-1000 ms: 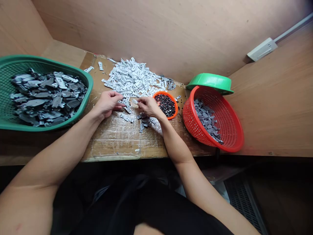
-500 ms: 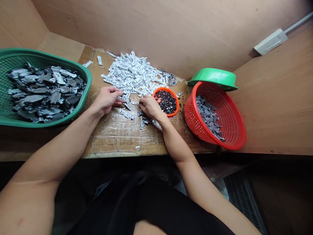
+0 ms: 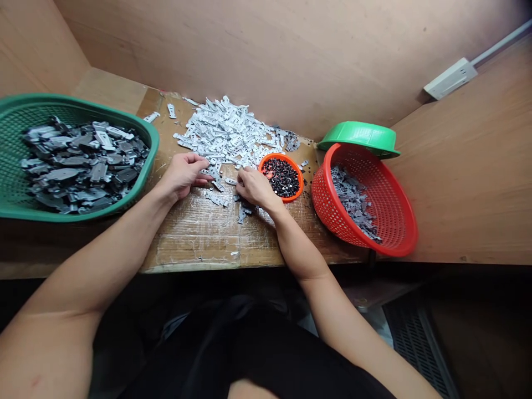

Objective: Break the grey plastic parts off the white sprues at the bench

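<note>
My left hand (image 3: 183, 174) rests on the worn board (image 3: 195, 233), fingers curled and pinched on a small grey metal piece at the near edge of a big heap of white flat parts (image 3: 226, 133). My right hand (image 3: 254, 187) lies knuckles-up over a small cluster of grey pieces (image 3: 243, 208), fingers bent down onto them; what they grip is hidden. A little orange bowl (image 3: 272, 160) of dark tiny parts stands just right of that hand.
A green basket (image 3: 152, 147) heaped with grey metal parts fills the left. At the right a red basket (image 3: 394, 244) holds more grey pieces, with a green lid-like bowl (image 3: 359, 136) behind it. A white power strip (image 3: 446, 86) sits on the right wall.
My right hand dropped from a raised pinch on a white piece down onto the grey cluster. The left hand stayed almost still. The view shifted slightly.
</note>
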`<state>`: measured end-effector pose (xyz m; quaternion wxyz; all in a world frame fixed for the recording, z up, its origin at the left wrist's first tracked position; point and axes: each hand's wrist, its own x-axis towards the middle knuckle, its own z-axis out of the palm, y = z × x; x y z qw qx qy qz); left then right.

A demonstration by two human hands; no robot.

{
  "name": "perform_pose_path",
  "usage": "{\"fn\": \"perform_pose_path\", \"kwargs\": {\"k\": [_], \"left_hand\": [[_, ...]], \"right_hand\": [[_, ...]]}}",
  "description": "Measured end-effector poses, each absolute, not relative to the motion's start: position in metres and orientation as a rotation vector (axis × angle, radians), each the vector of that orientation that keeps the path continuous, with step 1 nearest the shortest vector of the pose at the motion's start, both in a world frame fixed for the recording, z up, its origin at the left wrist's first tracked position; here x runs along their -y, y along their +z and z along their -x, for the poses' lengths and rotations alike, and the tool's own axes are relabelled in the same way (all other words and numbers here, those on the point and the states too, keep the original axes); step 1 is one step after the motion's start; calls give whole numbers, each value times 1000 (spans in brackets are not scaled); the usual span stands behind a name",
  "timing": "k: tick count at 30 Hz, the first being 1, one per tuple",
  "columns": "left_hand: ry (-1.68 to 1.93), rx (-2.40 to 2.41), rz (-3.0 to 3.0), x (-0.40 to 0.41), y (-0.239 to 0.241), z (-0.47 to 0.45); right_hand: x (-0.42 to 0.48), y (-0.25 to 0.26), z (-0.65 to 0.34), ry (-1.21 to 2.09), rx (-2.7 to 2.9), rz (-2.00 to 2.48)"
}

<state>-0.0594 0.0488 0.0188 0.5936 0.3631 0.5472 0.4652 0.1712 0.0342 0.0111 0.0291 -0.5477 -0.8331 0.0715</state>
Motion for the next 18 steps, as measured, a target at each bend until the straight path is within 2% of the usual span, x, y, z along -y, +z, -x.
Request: {"fn": "perform_pose_path", "kwargs": {"k": [6,18], "left_hand": [[1058,-1309,-839,-49,21,59],[1064,-1345,-829,-49,16,57]], "right_hand": [[-32,16,-171,161,2546,1748],[-22,32,-158,378,2315,1492]]}}
